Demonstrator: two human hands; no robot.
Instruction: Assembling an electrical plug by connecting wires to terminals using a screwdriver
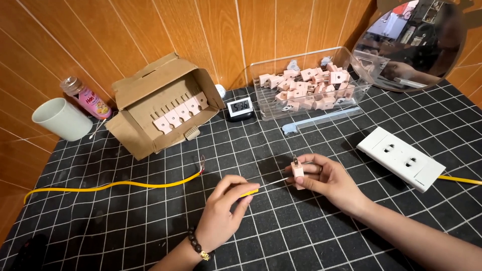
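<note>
My right hand (329,179) holds a small pink plug (297,172) upright, its metal prongs pointing up. In my left hand (224,209) is a thin screwdriver with a yellow handle (249,192); its metal shaft reaches to the side of the plug. Both hands hover just above the black gridded mat (281,236). A beaded bracelet sits on my left wrist.
A yellow wire (115,185) with bare ends lies at left. A cardboard box (161,105) holds a row of pink plugs; a clear bin (314,83) holds several more. A white double socket (400,157), small digital clock (239,107), white cup (62,118), pink bottle (88,99) and mirror (416,42) surround the mat.
</note>
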